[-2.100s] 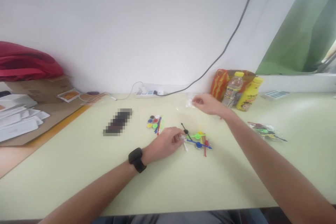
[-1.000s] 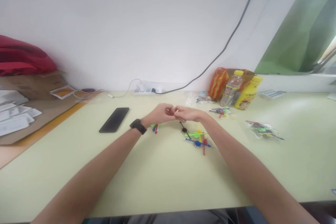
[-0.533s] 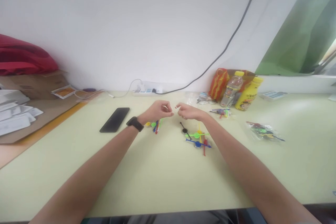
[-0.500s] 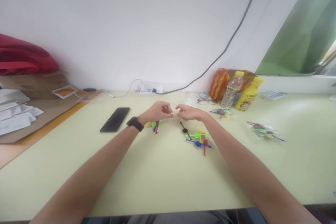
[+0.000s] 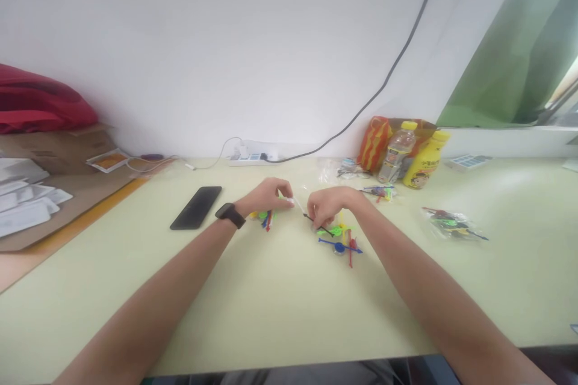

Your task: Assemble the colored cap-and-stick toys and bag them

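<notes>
My right hand (image 5: 329, 203) is closed with its fingertips on a black arrow-shaped spinner (image 5: 326, 230), over the small pile. Just below it lie a green spinner (image 5: 338, 231), a blue spinner (image 5: 339, 247) and a red spinner (image 5: 350, 249), with some yellow showing behind. To the left, my left hand (image 5: 270, 194) has thumb and fingers bent round a small white piece (image 5: 289, 200); a thin white strip sticks out towards my right hand. Several coloured arrows (image 5: 268, 221) lie under my left hand, partly hidden by it.
A black phone (image 5: 196, 207) lies left of my hands. Bagged spinners (image 5: 453, 224) rest at the right. Behind stand a clear bottle (image 5: 398, 153), a yellow bottle (image 5: 427, 160) and a red-yellow bag (image 5: 374, 144). A power strip (image 5: 248, 159) sits by the wall.
My right hand has come down from beside my left hand onto the black spinner, which has shifted slightly. My left hand has lowered a little and moved slightly left with the white piece.
</notes>
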Motion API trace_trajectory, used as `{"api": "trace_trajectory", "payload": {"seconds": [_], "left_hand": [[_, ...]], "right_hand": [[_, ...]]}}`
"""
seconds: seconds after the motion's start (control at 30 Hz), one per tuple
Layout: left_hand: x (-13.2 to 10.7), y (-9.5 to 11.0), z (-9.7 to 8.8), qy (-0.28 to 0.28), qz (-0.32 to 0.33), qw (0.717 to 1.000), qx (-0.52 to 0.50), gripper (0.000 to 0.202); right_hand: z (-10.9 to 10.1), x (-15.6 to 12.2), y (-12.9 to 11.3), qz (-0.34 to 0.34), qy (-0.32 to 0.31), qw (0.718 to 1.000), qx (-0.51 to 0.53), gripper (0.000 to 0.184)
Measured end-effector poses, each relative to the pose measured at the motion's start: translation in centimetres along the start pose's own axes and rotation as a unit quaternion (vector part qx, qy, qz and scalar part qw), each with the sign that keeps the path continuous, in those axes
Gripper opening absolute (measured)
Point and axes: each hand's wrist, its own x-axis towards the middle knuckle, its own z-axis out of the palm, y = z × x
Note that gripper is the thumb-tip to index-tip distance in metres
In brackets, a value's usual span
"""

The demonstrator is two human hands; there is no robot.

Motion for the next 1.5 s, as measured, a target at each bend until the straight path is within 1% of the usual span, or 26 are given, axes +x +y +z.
{"api": "trace_trajectory", "payload": {"seconds": [0.1,0.17,0.23,0.27,0.33,0.4,0.47,0.53,0.57,0.63,0.7,0.77,0.83,0.9,1.0,1.07,1.13,1.2,1.23,1.3,1.37,1.5], "left_hand": [[-0.1,0.2,-0.2,-0.019,-0.002,0.999,0.031,0.024],[-0.1,0.4,-0.7,0.006,-0.003,0.998,0.055,0.027],[0.0,0.9,-1.3,0.046,0.010,0.998,0.047,0.032],[0.1,1.2,-1.5,0.063,0.019,0.998,0.025,0.033],[0.4,2.3,-1.6,0.074,0.031,0.995,-0.060,0.035],[0.6,3.4,-1.3,0.054,0.037,0.985,-0.158,0.038],[0.7,4.1,-0.8,0.042,0.044,0.972,-0.226,0.039],[0.8,4.3,-0.2,0.056,0.046,0.966,-0.249,0.036],[0.8,4.2,0.0,0.066,0.042,0.966,-0.247,0.034],[0.7,3.8,0.4,0.074,0.020,0.970,-0.231,0.031],[0.6,3.2,0.7,0.062,-0.005,0.976,-0.207,0.029],[0.4,2.8,1.0,0.040,-0.011,0.985,-0.166,0.026],[0.3,2.5,1.3,0.021,0.003,0.994,-0.104,0.021],[0.2,2.2,1.4,0.014,0.021,0.999,-0.046,0.019],[0.3,1.7,1.3,0.011,0.027,1.000,0.006,0.020],[0.3,1.4,1.1,0.011,0.028,0.999,0.022,0.017],[0.3,1.1,1.0,0.011,0.028,0.999,0.025,0.016],[0.2,1.0,1.2,0.012,0.025,0.999,0.022,0.016],[0.2,0.9,1.5,0.013,0.023,0.999,0.021,0.016],[0.2,0.9,1.9,0.017,0.019,0.999,0.020,0.016],[0.2,0.9,2.2,0.022,0.019,0.999,0.017,0.018],[0.2,0.8,1.7,0.032,0.012,0.999,0.038,0.027]], "right_hand": [[-0.2,-0.4,-0.1,-0.010,0.015,1.000,-0.002,0.014],[-0.5,-0.7,0.0,-0.024,0.048,0.998,0.016,0.008],[-0.8,-0.8,0.2,-0.045,0.106,0.991,0.074,0.006],[-1.0,-0.8,0.4,-0.062,0.142,0.981,0.117,0.005],[-1.1,-0.6,0.7,-0.106,0.205,0.951,0.205,0.005],[-1.0,0.0,0.9,-0.146,0.246,0.921,0.264,0.006],[-0.7,0.8,0.9,-0.158,0.280,0.903,0.284,0.006],[-0.4,1.6,0.8,-0.143,0.307,0.899,0.276,0.005],[-0.2,1.9,0.8,-0.130,0.317,0.901,0.267,0.004],[0.1,2.4,0.9,-0.101,0.323,0.909,0.245,0.009],[0.4,2.8,1.3,-0.066,0.320,0.921,0.213,0.013],[0.4,3.1,2.0,-0.034,0.307,0.936,0.170,0.013],[0.3,3.1,2.8,-0.005,0.292,0.948,0.124,0.017],[0.1,2.8,3.3,0.022,0.279,0.957,0.081,0.021],[-0.7,1.5,3.7,0.053,0.243,0.968,0.032,0.021],[-1.2,0.3,3.6,0.065,0.184,0.981,0.007,0.031],[-1.5,-0.7,3.3,0.076,0.083,0.993,-0.021,0.037],[-1.7,-1.4,3.0,0.087,-0.009,0.995,-0.037,0.040],[-1.7,-1.6,2.8,0.091,-0.035,0.995,-0.038,0.040],[-1.6,-1.6,2.5,0.092,-0.044,0.994,-0.029,0.037],[-1.5,-1.6,2.2,0.084,-0.033,0.996,-0.020,0.032],[-1.7,-2.0,2.1,0.060,0.002,0.998,0.000,0.018]]}}
